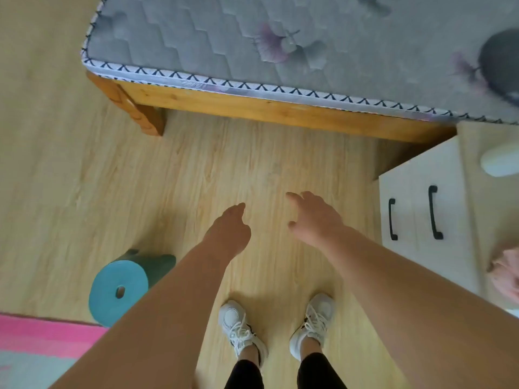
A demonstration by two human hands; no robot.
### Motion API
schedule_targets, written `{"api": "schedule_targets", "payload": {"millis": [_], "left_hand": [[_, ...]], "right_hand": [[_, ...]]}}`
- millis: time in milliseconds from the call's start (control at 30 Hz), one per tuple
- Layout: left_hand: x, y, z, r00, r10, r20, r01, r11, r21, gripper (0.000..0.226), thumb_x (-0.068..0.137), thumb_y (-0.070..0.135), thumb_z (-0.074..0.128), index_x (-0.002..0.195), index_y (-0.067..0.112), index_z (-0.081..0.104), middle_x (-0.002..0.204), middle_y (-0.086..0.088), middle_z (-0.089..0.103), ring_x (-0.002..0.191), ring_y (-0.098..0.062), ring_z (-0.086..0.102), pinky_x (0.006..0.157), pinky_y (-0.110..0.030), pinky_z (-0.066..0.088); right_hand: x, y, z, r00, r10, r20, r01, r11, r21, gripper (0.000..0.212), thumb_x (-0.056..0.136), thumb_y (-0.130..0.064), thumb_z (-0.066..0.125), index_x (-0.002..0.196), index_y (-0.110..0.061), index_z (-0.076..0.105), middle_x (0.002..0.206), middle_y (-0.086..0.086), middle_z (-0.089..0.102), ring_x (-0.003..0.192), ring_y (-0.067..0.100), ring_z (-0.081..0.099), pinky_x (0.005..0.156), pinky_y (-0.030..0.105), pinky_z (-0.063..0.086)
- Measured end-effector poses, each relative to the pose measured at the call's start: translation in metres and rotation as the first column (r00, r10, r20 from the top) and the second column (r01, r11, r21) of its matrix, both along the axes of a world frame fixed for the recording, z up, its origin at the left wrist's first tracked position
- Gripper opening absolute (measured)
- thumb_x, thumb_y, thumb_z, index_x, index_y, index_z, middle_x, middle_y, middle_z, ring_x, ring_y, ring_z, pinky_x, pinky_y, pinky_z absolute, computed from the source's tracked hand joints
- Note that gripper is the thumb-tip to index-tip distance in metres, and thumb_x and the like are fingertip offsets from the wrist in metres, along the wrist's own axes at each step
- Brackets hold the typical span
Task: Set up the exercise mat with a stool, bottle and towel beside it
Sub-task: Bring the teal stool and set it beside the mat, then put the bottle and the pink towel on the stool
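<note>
A teal plastic stool [119,287] stands on the wood floor at the lower left, next to the pink and grey exercise mat [36,341] at the bottom left corner. A white bottle [498,162] lies on the cabinet top at the right edge. A pink towel [505,272] shows partly at the right edge, also on the cabinet. My left hand [229,233] and my right hand [314,217] hang over bare floor in the middle, both empty, fingers loosely curled and apart.
A wooden bed frame [252,106] with a grey flowered mattress [280,37] fills the top. A white cabinet [415,197] with two black handles stands at the right. My feet in white sneakers [241,327] are on the floor between the stool and the cabinet.
</note>
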State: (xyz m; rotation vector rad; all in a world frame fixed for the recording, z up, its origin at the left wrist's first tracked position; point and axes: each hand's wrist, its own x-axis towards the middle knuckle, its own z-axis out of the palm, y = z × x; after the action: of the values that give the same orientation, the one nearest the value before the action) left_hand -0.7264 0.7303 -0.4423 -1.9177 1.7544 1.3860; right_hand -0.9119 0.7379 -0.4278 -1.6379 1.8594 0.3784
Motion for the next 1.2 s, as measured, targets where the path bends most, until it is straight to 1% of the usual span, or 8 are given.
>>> {"api": "schedule_targets", "payload": {"millis": [267, 367, 500, 800, 967, 1067, 1133, 1200], "left_hand": [[-0.143, 0.007, 0.013, 0.972, -0.234, 0.022, 0.235, 0.971, -0.052, 0.059, 0.098, 0.012, 0.034, 0.152, 0.025, 0.014, 0.159, 0.005, 0.014, 0.144, -0.018, 0.022, 0.114, -0.035, 0.022], [-0.179, 0.012, 0.018, 0.954, -0.297, 0.037, 0.298, 0.954, -0.042, 0.06, 0.097, 0.011, 0.032, 0.152, 0.026, 0.011, 0.16, 0.005, 0.011, 0.145, -0.018, 0.021, 0.114, -0.035, 0.022], [-0.276, 0.019, 0.041, 0.914, -0.404, 0.028, 0.405, 0.91, -0.09, 0.061, 0.096, 0.012, 0.032, 0.152, 0.024, 0.011, 0.16, 0.003, 0.011, 0.145, -0.019, 0.02, 0.114, -0.036, 0.023], [-0.393, 0.035, 0.059, 0.872, -0.489, -0.021, 0.483, 0.866, -0.127, 0.057, 0.1, 0.018, 0.035, 0.152, 0.024, 0.014, 0.159, 0.004, 0.016, 0.142, -0.018, 0.026, 0.112, -0.033, 0.024], [-0.427, 0.049, 0.06, 0.85, -0.524, -0.054, 0.514, 0.848, -0.131, 0.056, 0.099, 0.018, 0.037, 0.152, 0.022, 0.017, 0.158, 0.001, 0.019, 0.141, -0.02, 0.027, 0.111, -0.033, 0.026], [-0.445, 0.047, 0.057, 0.848, -0.525, -0.073, 0.511, 0.847, -0.146, 0.056, 0.097, 0.017, 0.04, 0.15, 0.022, 0.021, 0.155, 0.001, 0.026, 0.136, -0.02, 0.035, 0.099, -0.028, 0.032], [-0.461, 0.035, 0.058, 0.857, -0.509, -0.087, 0.493, 0.856, -0.155, 0.058, 0.096, 0.017, 0.043, 0.15, 0.021, 0.021, 0.153, -0.003, 0.029, 0.133, -0.022, 0.038, 0.093, -0.027, 0.033], [-0.478, 0.017, 0.062, 0.876, -0.465, -0.126, 0.445, 0.881, -0.158, 0.06, 0.095, 0.017, 0.045, 0.15, 0.019, 0.021, 0.154, -0.006, 0.029, 0.133, -0.024, 0.038, 0.094, -0.028, 0.033]], "right_hand": [[-0.129, 0.061, 0.001, 0.988, -0.15, -0.033, 0.15, 0.989, 0.017, 0.072, 0.092, -0.025, 0.056, 0.154, -0.026, 0.018, 0.15, 0.003, 0.034, 0.133, 0.025, 0.039, 0.101, 0.038, 0.043], [-0.156, 0.076, 0.004, 0.985, -0.171, -0.01, 0.171, 0.985, -0.013, 0.071, 0.091, -0.024, 0.055, 0.153, -0.026, 0.02, 0.15, 0.002, 0.034, 0.133, 0.024, 0.039, 0.099, 0.037, 0.042], [-0.241, 0.096, 0.02, 0.97, -0.242, -0.01, 0.241, 0.967, -0.08, 0.068, 0.091, -0.024, 0.054, 0.152, -0.025, 0.023, 0.148, 0.002, 0.037, 0.132, 0.024, 0.041, 0.099, 0.037, 0.043], [-0.354, 0.127, 0.043, 0.917, -0.399, 0.011, 0.393, 0.897, -0.2, 0.06, 0.088, -0.02, 0.054, 0.145, -0.021, 0.035, 0.136, 0.005, 0.047, 0.125, 0.025, 0.044, 0.101, 0.037, 0.04], [-0.386, 0.146, 0.042, 0.873, -0.488, 0.015, 0.484, 0.86, -0.165, 0.06, 0.089, -0.018, 0.051, 0.147, -0.022, 0.033, 0.137, 0.006, 0.045, 0.126, 0.026, 0.044, 0.099, 0.038, 0.04], [-0.394, 0.147, 0.039, 0.839, -0.542, 0.038, 0.541, 0.827, -0.153, 0.06, 0.089, -0.019, 0.051, 0.146, -0.024, 0.031, 0.133, 0.006, 0.048, 0.121, 0.025, 0.047, 0.093, 0.038, 0.043], [-0.402, 0.141, 0.038, 0.8, -0.596, 0.072, 0.599, 0.784, -0.166, 0.065, 0.089, -0.021, 0.052, 0.148, -0.026, 0.027, 0.132, 0.004, 0.049, 0.119, 0.025, 0.049, 0.092, 0.039, 0.045], [-0.413, 0.13, 0.039, 0.745, -0.654, 0.133, 0.667, 0.722, -0.183, 0.071, 0.089, -0.022, 0.055, 0.151, -0.028, 0.021, 0.132, 0.005, 0.049, 0.117, 0.026, 0.051, 0.094, 0.042, 0.047]]}}
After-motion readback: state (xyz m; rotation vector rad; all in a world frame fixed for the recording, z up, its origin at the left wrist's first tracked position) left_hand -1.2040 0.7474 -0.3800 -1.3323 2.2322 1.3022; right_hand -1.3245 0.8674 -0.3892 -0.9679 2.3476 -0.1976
